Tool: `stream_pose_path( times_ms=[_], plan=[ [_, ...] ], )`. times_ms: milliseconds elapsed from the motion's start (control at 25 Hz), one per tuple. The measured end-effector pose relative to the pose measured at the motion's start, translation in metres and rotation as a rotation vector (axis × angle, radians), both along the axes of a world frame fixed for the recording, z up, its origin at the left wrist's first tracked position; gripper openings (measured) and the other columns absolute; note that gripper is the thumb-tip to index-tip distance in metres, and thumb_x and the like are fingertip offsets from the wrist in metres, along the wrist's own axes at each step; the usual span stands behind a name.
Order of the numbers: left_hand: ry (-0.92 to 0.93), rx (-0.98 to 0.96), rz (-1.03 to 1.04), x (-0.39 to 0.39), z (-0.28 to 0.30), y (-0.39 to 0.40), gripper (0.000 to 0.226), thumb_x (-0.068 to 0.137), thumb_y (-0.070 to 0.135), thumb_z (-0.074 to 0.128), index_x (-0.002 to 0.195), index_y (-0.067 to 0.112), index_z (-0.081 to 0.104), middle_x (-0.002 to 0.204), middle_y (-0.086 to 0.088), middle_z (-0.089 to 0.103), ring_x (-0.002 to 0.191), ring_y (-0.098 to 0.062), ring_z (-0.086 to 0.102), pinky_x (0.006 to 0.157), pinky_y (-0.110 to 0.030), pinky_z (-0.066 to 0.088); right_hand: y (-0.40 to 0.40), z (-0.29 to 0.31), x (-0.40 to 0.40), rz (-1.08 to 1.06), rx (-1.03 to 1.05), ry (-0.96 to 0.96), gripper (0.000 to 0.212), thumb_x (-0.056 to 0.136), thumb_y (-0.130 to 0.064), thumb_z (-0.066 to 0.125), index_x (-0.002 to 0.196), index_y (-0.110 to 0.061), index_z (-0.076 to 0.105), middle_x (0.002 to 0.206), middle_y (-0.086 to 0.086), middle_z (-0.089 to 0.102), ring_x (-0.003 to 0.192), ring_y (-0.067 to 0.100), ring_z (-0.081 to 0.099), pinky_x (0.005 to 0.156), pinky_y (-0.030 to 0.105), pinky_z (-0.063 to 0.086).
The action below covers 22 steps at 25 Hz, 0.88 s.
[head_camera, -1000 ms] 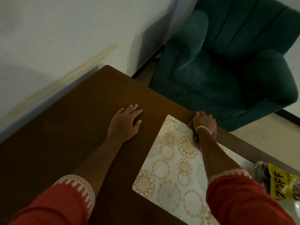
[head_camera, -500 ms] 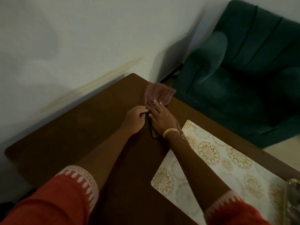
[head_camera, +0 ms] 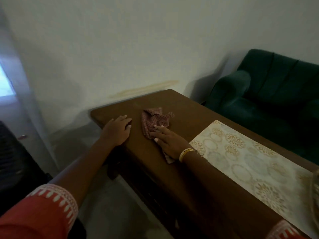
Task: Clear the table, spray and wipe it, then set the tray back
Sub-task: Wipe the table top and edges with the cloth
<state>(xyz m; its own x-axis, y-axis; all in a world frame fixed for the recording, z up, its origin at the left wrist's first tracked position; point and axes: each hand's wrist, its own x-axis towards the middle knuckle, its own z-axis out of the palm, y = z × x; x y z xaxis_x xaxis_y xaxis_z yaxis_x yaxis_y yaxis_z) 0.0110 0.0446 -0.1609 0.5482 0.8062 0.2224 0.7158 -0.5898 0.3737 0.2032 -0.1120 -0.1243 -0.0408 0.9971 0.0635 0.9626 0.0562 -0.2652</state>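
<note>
Left hand (head_camera: 117, 131): lies flat, palm down, fingers straight and slightly spread, on the near-left edge of the dark brown wooden tabletop (head_camera: 186, 109). It holds nothing; by my reading it braces the body.

Small reddish-brown checked cloth (head_camera: 153, 120): lies crumpled on the tabletop, just beside the left hand at its 3 o'clock. Most of it bunches toward 12 o'clock from the right hand, and a corner trails out under that hand's wrist toward 6 o'clock.

Right hand (head_camera: 168, 140): presses down on the cloth with fingers extended and flat, not curled round it. A yellow bangle (head_camera: 185, 153) sits at the wrist.

Handling assessment: the cloth appears light, soft and limp. It will fold and ride up under sideways force, so a flat palm over its middle, fingers spread toward the bunched end, should keep it under control. The polished wood looks smooth, so the cloth should slide easily.

Cream rectangular placemat with gold floral medallions (head_camera: 250, 161): lies flat at 4 o'clock from the right hand, near its wrist. It looks thin and flexible, so lift it by an edge. Whether it touches the cloth's trailing corner cannot be told.

Dark green upholstered armchair (head_camera: 269, 94): stands beyond the tabletop's far edge at 2 o'clock.
</note>
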Motion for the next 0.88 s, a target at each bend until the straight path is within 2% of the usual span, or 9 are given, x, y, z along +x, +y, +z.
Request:
stream_pose_path(
  times_ms=[120,240,360,480,640,760,800,840,880],
  plan=[
    [0.008,0.008,0.014,-0.013,-0.005,-0.015,0.049,0.101,0.035,0.035,0.147,0.019,0.035,0.158,-0.003,0.027,0.146,-0.020,0.022,0.117,-0.042,0.016,-0.023,-0.004,-0.027,0.087,0.028,-0.008,0.041,0.104,-0.033,0.037,0.144,-0.030,0.045,0.160,-0.006,0.023,0.149,0.017,0.015,0.120,0.032,0.017],
    [-0.004,-0.011,0.099,-0.021,-0.006,0.011,0.054,0.099,0.039,0.038,0.147,0.014,0.033,0.158,-0.006,0.026,0.146,-0.022,0.022,0.118,-0.042,0.015,-0.002,-0.010,-0.022,0.144,0.048,-0.010,0.040,0.103,-0.035,0.038,0.142,-0.032,0.047,0.160,-0.006,0.024,0.149,0.017,0.017,0.120,0.033,0.018],
    [-0.038,-0.056,0.266,-0.031,-0.003,0.058,0.055,0.099,0.038,0.037,0.147,0.012,0.033,0.156,-0.012,0.029,0.143,-0.029,0.027,0.118,-0.043,0.020,0.068,-0.018,-0.015,0.133,0.008,-0.027,0.044,0.102,-0.044,0.032,0.144,-0.037,0.041,0.161,-0.007,0.021,0.148,0.018,0.017,0.120,0.037,0.017],
    [-0.028,-0.115,0.290,-0.027,0.000,0.099,0.050,0.101,0.036,0.032,0.145,0.013,0.035,0.152,-0.015,0.035,0.137,-0.034,0.035,0.112,-0.042,0.028,0.167,-0.021,0.008,0.037,-0.022,-0.087,0.047,0.103,-0.039,0.030,0.150,-0.030,0.033,0.161,-0.001,0.020,0.148,0.021,0.017,0.121,0.039,0.015],
    [-0.148,-0.088,0.348,-0.027,-0.005,0.136,0.039,0.101,0.033,0.033,0.117,0.015,0.064,0.128,-0.012,0.060,0.113,-0.034,0.055,0.093,-0.038,0.040,0.273,-0.018,0.074,-0.054,-0.068,-0.245,0.048,0.106,-0.024,0.022,0.154,-0.017,0.022,0.162,0.003,0.018,0.150,0.023,0.010,0.122,0.037,0.005],
    [-0.292,-0.074,0.448,-0.026,-0.010,0.142,0.048,0.099,0.042,0.036,0.089,0.009,0.069,0.093,-0.012,0.066,0.092,-0.035,0.060,0.074,-0.035,0.039,0.307,-0.014,0.103,-0.278,-0.088,-0.209,0.050,0.105,-0.031,0.017,0.154,-0.027,0.023,0.162,0.005,0.016,0.149,0.029,0.012,0.121,0.047,0.013],
    [-0.367,-0.098,0.477,-0.026,-0.010,0.140,0.050,0.099,0.044,0.035,0.085,0.009,0.069,0.083,-0.006,0.063,0.090,-0.034,0.060,0.072,-0.033,0.036,0.312,-0.012,0.094,-0.312,-0.091,-0.218,0.050,0.104,-0.034,0.017,0.152,-0.025,0.027,0.161,0.009,0.020,0.147,0.032,0.016,0.119,0.050,0.017],
    [-0.441,-0.131,0.501,-0.026,-0.008,0.136,0.050,0.099,0.043,0.034,0.085,0.013,0.071,0.083,-0.002,0.061,0.092,-0.031,0.060,0.074,-0.032,0.036,0.314,-0.012,0.074,-0.311,-0.087,-0.232,0.050,0.103,-0.035,0.018,0.149,-0.020,0.034,0.157,0.015,0.028,0.144,0.036,0.024,0.117,0.050,0.022],
    [-0.510,-0.153,0.520,-0.025,-0.005,0.132,0.048,0.100,0.041,0.033,0.091,0.017,0.073,0.092,-0.001,0.063,0.099,-0.029,0.059,0.080,-0.032,0.039,0.312,-0.010,0.047,-0.271,-0.065,-0.226,0.050,0.103,-0.036,0.022,0.143,-0.014,0.042,0.151,0.020,0.037,0.139,0.038,0.032,0.115,0.049,0.027]
  ],
)
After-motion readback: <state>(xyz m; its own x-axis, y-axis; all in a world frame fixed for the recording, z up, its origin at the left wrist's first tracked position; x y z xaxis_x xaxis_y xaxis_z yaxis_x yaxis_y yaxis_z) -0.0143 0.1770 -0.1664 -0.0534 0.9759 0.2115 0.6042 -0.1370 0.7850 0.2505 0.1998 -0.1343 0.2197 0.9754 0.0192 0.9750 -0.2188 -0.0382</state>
